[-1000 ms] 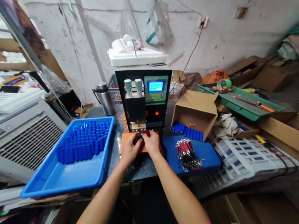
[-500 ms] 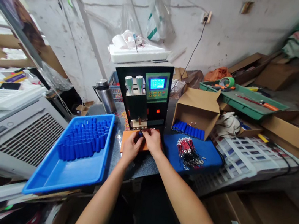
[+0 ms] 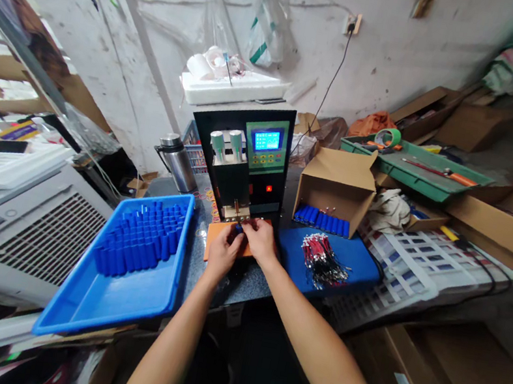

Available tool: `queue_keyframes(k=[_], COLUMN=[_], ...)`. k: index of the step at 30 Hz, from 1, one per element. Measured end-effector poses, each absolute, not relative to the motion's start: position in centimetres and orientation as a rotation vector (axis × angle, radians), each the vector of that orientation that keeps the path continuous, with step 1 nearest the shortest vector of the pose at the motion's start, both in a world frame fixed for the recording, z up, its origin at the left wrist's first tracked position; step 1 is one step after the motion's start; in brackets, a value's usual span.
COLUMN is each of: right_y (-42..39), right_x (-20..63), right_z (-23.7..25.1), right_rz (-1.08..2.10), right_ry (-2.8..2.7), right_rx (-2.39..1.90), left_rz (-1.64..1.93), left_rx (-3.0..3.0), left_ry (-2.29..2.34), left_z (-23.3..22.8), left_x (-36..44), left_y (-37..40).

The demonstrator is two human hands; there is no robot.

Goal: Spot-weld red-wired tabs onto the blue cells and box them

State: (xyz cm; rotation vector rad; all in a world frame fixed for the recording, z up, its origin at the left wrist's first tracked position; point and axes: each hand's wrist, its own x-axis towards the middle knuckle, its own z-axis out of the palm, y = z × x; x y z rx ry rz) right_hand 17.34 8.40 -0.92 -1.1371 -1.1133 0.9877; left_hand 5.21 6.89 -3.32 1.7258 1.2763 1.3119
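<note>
My left hand (image 3: pixel 222 253) and my right hand (image 3: pixel 259 241) meet over an orange pad (image 3: pixel 212 241) and together pinch a small blue battery cell (image 3: pixel 238 229) just under the tip of a black spot-welding machine (image 3: pixel 246 164) with a lit blue screen. Fingers of both hands are closed around the cell, most of which they hide. To the left sits a blue tray (image 3: pixel 120 290) of blue cells (image 3: pixel 139 239). To the right lies a bundle of red and black wires (image 3: pixel 322 262) on a blue mat (image 3: pixel 353 262).
A cardboard box (image 3: pixel 337 183) with more blue cells (image 3: pixel 321 219) stands behind the mat. A steel flask (image 3: pixel 174 157) is left of the machine. A grey vented unit (image 3: pixel 26 231), a green tool tray (image 3: pixel 415 164) and cardboard boxes crowd the sides.
Both hands stay at the machine's tip with the cell. The view has shifted slightly; nothing else has visibly moved.
</note>
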Motion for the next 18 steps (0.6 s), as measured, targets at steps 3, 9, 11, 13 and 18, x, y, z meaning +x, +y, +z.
queue_keyframes(k=[3,9,11,13,18], right_y=[8.6,8.4,8.2,8.2,8.2], right_x=[17.4,18.5,18.9,19.2,19.3], right_z=[-1.2,-1.9,-2.2,-2.4,-2.7], right_rz=[0.97,0.965,0.98,0.979,0.995], right_ry=[-1.13,-1.199,-1.24,-1.305,-1.325], right_rx=[-1.145,-1.117,-1.101,-1.095,-1.071], left_rz=[1.315,1.325,1.319,1.309,1.34], left_rx=[1.721,1.754,1.755,1.758,1.75], left_ry=[1.271,1.295,1.307,1.312,1.288], left_z=[-3.3,-2.9,-2.9,-3.0,-3.0], left_x=[5.3,5.4,5.4,5.3,5.3], left_y=[6.9,6.8,6.8,6.7,6.7])
